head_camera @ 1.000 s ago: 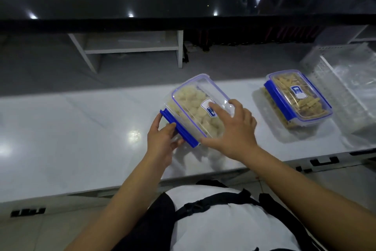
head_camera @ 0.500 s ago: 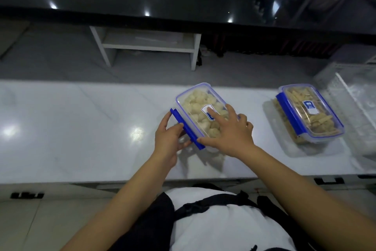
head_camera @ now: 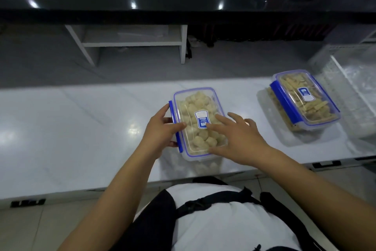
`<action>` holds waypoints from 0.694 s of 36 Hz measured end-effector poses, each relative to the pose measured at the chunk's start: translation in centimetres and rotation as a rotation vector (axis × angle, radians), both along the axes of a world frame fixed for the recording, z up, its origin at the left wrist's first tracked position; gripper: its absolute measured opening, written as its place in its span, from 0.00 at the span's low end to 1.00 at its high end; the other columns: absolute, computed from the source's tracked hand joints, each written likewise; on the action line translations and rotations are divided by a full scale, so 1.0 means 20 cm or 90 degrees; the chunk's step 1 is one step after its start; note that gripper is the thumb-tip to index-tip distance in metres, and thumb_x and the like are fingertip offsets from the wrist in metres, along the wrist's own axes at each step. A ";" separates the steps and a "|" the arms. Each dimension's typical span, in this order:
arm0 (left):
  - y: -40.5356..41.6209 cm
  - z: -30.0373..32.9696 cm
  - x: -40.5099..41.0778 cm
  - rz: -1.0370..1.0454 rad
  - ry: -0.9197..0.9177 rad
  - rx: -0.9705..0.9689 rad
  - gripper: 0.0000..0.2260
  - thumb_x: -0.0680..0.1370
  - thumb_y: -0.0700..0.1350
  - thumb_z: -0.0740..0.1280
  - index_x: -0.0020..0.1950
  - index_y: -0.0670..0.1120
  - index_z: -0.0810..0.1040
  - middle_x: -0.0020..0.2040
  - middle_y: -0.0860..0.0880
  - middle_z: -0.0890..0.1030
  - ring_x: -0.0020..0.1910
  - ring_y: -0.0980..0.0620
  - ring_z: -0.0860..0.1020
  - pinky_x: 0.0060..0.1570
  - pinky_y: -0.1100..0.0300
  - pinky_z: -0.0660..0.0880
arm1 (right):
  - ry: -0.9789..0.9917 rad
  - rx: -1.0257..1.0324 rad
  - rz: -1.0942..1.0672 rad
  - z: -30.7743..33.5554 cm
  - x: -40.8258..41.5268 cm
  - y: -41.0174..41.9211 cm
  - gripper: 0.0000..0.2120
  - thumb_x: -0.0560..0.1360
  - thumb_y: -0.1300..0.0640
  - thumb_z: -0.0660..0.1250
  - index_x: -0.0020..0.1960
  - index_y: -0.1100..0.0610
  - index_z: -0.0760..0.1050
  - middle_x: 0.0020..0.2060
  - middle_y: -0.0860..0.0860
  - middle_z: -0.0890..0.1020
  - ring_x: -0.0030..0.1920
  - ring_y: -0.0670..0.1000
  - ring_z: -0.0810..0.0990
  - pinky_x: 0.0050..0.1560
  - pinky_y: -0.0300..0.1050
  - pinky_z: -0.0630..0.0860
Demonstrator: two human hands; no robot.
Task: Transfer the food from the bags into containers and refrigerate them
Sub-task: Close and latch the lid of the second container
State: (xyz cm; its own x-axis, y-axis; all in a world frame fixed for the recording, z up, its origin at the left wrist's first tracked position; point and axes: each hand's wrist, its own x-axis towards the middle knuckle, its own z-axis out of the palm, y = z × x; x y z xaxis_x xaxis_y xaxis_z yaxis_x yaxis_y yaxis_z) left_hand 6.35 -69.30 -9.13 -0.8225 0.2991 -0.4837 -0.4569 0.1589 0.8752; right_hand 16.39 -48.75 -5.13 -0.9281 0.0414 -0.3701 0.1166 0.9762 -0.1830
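From the head camera, a clear container [head_camera: 200,123] with a blue-edged lid sits on the white worktop [head_camera: 81,128], just in front of the person, filled with pale chunks of food. The left hand [head_camera: 162,130] grips its left side, thumb curled over the lid edge and fingers wrapped round the blue side clip [head_camera: 174,120]. The right hand [head_camera: 238,138] lies flat on the lid with fingers spread and straight (the fingertips reach the white and blue label), holding nothing. Well apart to the right stands a second container [head_camera: 305,100], lidded, with what seem to be yellowish sticks inside. Beside it at the far right is a clear plastic rack [head_camera: 350,79].
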 end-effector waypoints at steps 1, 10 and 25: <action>0.01 0.01 0.00 -0.009 0.007 -0.018 0.32 0.76 0.39 0.74 0.75 0.60 0.68 0.57 0.47 0.82 0.50 0.48 0.84 0.31 0.53 0.82 | -0.011 0.009 0.008 0.00 0.00 0.00 0.35 0.72 0.29 0.63 0.76 0.33 0.57 0.80 0.42 0.54 0.80 0.54 0.48 0.74 0.64 0.48; 0.05 0.02 0.00 -0.070 0.087 -0.137 0.27 0.78 0.39 0.71 0.71 0.59 0.68 0.51 0.56 0.77 0.51 0.47 0.81 0.33 0.52 0.84 | -0.042 0.003 0.028 0.04 -0.04 0.02 0.35 0.72 0.32 0.65 0.75 0.33 0.58 0.80 0.42 0.55 0.79 0.55 0.50 0.74 0.66 0.47; 0.02 -0.04 0.03 -0.049 -0.010 -0.048 0.39 0.75 0.41 0.75 0.76 0.67 0.60 0.54 0.58 0.75 0.49 0.53 0.79 0.26 0.57 0.79 | -0.265 -0.582 -0.503 -0.05 -0.42 0.28 0.37 0.71 0.63 0.77 0.73 0.44 0.66 0.60 0.53 0.82 0.53 0.57 0.84 0.43 0.57 0.83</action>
